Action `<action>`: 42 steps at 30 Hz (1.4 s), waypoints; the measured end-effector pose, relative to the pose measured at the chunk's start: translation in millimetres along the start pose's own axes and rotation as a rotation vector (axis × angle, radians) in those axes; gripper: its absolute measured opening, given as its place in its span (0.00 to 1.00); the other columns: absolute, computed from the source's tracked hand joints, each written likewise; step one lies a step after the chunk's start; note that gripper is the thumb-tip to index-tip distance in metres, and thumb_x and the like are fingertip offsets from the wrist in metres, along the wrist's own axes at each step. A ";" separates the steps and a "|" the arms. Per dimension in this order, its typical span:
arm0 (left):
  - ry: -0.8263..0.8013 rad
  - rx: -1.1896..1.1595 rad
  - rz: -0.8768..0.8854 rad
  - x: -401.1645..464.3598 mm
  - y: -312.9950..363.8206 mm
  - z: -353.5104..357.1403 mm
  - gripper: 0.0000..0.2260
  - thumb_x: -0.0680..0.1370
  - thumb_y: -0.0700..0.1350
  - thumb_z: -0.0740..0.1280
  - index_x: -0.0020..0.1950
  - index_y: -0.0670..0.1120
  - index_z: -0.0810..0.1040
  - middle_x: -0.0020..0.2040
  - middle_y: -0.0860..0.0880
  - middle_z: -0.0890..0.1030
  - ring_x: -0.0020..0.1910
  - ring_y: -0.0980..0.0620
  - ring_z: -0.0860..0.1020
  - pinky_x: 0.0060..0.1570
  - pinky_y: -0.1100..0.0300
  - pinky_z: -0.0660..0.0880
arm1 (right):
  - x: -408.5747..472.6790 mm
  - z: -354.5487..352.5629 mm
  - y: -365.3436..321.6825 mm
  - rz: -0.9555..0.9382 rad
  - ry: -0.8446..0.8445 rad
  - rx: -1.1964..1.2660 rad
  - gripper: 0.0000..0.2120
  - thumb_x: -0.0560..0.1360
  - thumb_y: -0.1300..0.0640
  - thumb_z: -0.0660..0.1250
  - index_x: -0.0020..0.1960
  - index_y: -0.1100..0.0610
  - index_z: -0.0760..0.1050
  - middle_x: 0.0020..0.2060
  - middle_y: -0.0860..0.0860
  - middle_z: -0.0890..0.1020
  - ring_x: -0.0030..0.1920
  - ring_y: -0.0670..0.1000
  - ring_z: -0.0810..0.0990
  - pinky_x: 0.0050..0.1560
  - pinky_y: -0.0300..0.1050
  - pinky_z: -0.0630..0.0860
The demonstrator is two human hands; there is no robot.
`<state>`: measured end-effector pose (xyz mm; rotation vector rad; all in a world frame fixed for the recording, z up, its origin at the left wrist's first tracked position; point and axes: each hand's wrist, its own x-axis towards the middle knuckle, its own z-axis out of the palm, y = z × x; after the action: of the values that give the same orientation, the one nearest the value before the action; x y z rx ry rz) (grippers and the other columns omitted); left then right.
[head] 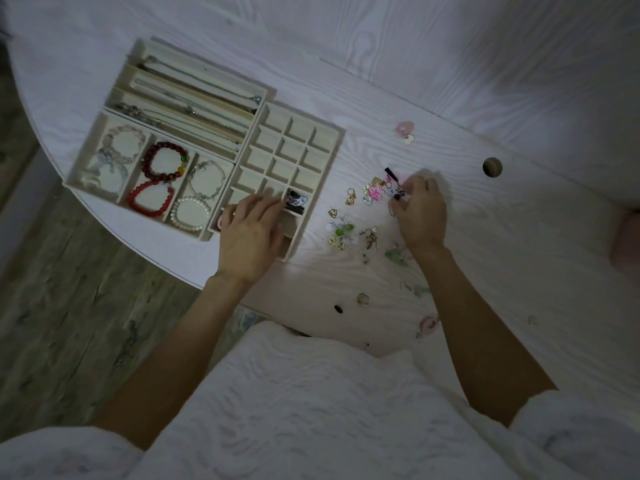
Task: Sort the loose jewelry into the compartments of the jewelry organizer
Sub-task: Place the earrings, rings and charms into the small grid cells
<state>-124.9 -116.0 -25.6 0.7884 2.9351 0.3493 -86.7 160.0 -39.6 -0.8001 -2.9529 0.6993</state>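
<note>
A cream jewelry organizer with a grid tray (pixel 298 133) of small square compartments lies on the white table. My left hand (pixel 251 232) rests flat on the grid tray's near rows, fingers straight. One compartment beside its fingertips holds a black-and-white piece (pixel 298 200). My right hand (pixel 420 213) pinches a small black-and-white earring (pixel 398 192) at the top of a loose pile of earrings (pixel 349 220). A pink flower earring (pixel 376 193) lies just left of the pinch.
Left trays hold bead bracelets (pixel 162 164) and necklaces (pixel 194 105). Stray pieces lie near the table's front edge, among them a gold ring (pixel 363 298) and a pink charm (pixel 429 323). A pink heart piece (pixel 405 128) lies farther back. A round hole (pixel 492 167) is in the table.
</note>
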 end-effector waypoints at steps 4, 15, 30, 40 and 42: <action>0.012 0.003 -0.003 -2.6 2.1 0.9 0.20 0.75 0.46 0.58 0.64 0.45 0.77 0.60 0.48 0.80 0.60 0.44 0.74 0.57 0.51 0.61 | 2.5 -1.3 0.8 0.072 -0.027 -0.092 0.14 0.73 0.54 0.70 0.54 0.61 0.76 0.48 0.57 0.80 0.50 0.56 0.77 0.45 0.47 0.71; -0.023 -0.059 -0.025 -3.8 1.2 1.3 0.22 0.74 0.46 0.57 0.66 0.46 0.76 0.62 0.49 0.79 0.61 0.44 0.73 0.57 0.50 0.60 | -22.1 -23.4 -34.3 -0.244 0.360 0.267 0.08 0.76 0.58 0.64 0.47 0.61 0.81 0.39 0.53 0.83 0.38 0.45 0.79 0.41 0.42 0.75; 0.193 -0.679 -0.230 14.2 -2.8 -8.2 0.17 0.75 0.43 0.68 0.64 0.46 0.75 0.58 0.51 0.78 0.55 0.54 0.72 0.55 0.57 0.69 | -25.6 15.8 -119.4 -0.225 -0.153 0.509 0.05 0.74 0.62 0.68 0.49 0.61 0.82 0.42 0.52 0.84 0.41 0.45 0.80 0.44 0.32 0.76; 0.060 -0.856 -0.279 24.7 14.1 3.4 0.03 0.77 0.45 0.68 0.45 0.46 0.79 0.41 0.57 0.78 0.38 0.63 0.74 0.38 0.72 0.66 | -28.5 17.0 -110.6 -0.066 -0.171 0.710 0.06 0.75 0.62 0.67 0.49 0.61 0.81 0.41 0.53 0.84 0.42 0.50 0.83 0.46 0.52 0.81; 0.087 -0.736 -0.316 22.1 13.6 5.9 0.05 0.77 0.46 0.68 0.45 0.46 0.80 0.40 0.54 0.79 0.38 0.59 0.73 0.38 0.66 0.66 | -27.6 20.1 -109.4 0.019 -0.201 0.742 0.05 0.75 0.64 0.67 0.50 0.62 0.80 0.40 0.55 0.83 0.40 0.51 0.83 0.46 0.52 0.81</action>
<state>-136.6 -92.2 -28.6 0.2063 2.5973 1.3333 -117.4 54.0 -8.7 -0.7001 -2.4803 1.7985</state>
